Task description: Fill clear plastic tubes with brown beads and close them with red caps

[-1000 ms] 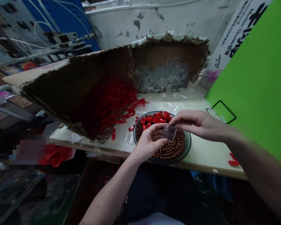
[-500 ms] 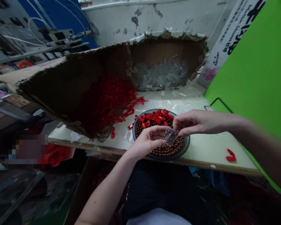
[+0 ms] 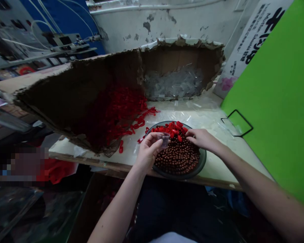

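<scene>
Pinching small clear bag in left hand over left rim of dish; right hand curls onto red pieces beside brown beads, cannot tell if gripping

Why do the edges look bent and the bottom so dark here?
Head view: the wide lens bows the torn brown cardboard box near the frame edges; light reaches the pale tabletop but little below it; the small clear plastic bag in the left hand looks soft.

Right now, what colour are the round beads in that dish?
Reddish brown. The beads show best in the head view, beside the clear bag in the left hand.
</scene>
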A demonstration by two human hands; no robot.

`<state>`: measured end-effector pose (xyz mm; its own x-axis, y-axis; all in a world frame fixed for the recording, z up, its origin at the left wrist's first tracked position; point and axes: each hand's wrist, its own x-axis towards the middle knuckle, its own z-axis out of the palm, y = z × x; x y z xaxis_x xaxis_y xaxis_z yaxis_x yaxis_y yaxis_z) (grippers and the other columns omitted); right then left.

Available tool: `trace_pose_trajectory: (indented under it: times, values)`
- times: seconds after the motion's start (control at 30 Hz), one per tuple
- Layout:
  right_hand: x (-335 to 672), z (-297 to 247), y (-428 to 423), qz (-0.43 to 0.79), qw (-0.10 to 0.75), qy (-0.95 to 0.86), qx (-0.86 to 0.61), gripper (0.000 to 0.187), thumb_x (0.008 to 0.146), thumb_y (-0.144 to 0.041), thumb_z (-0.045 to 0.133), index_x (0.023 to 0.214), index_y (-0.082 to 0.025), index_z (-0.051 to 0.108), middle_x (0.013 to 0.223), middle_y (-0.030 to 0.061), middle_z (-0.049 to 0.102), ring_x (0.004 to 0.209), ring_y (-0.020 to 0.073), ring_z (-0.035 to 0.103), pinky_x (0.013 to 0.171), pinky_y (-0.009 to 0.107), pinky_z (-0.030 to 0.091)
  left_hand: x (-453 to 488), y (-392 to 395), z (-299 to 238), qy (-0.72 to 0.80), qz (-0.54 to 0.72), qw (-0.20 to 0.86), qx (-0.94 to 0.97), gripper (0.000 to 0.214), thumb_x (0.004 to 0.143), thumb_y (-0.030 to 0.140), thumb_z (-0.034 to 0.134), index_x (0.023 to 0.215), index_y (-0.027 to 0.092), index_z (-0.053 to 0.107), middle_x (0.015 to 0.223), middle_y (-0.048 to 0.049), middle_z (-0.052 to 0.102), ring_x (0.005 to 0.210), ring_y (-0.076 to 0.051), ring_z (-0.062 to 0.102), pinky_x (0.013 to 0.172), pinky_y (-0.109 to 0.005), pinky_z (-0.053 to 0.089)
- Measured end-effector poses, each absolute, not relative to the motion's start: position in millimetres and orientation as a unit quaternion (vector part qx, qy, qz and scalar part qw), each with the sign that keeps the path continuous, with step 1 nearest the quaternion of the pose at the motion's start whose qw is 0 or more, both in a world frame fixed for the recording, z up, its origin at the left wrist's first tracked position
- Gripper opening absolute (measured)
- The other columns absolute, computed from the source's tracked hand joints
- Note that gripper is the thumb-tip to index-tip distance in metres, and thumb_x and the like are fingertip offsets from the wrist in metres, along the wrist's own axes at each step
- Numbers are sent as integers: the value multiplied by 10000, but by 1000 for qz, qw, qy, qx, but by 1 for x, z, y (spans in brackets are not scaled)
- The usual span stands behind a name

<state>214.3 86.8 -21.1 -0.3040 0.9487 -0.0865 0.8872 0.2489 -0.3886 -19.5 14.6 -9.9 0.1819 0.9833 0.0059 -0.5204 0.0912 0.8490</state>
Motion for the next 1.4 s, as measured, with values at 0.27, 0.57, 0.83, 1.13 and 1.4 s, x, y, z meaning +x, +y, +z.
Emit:
trace_pose_trajectory:
  times: [0.27, 0.57, 0.83, 1.13, 1.4]
  values:
    - [189, -59, 99, 142, 114, -753, -632, 171, 801, -344, 598, 797, -186, 663, 791, 67, 710, 728, 217, 649, 649, 307, 441, -8, 13, -3, 317, 528, 711, 339, 366, 739, 196, 699, 1081, 147, 576, 1060, -116, 702, 941, -224, 690, 784, -294, 536]
    - [200, -46, 87, 141, 152, -743, -636, 200, 859, -310, 498, 902, -215, 668, 866, 44, 726, 788, 218, 662, 714, 308, 451, -6, 10, -2, 283, 507, 762, 286, 379, 750, 248, 646, 1108, 131, 605, 1080, -143, 700, 976, -271, 684, 803, -329, 525]
    - [182, -58, 96, 160, 172, -746, -624, 152, 768, -313, 629, 867, -201, 656, 782, 56, 698, 741, 220, 642, 668, 298, 433, -5, 6, -14, 364, 536, 702, 297, 337, 703, 303, 762, 968, 130, 645, 840, -78, 733, 749, -177, 696, 685, -276, 526]
    - [208, -45, 70, 437, 295, -667, -527, 408, 841, -371, 565, 1207, -195, 526, 872, 34, 688, 802, 197, 680, 742, 358, 542, -6, 6, -27, 415, 497, 672, 360, 316, 683, 323, 781, 928, 144, 695, 851, -81, 742, 788, -179, 694, 693, -268, 532]
    - [201, -26, 42, 496, 397, -609, -475, 352, 841, -336, 609, 1176, -227, 589, 1095, 59, 671, 954, 205, 660, 886, 397, 526, 1, 9, -25, 414, 472, 670, 396, 288, 757, 271, 713, 997, 156, 604, 972, -91, 718, 848, -171, 674, 697, -254, 512]
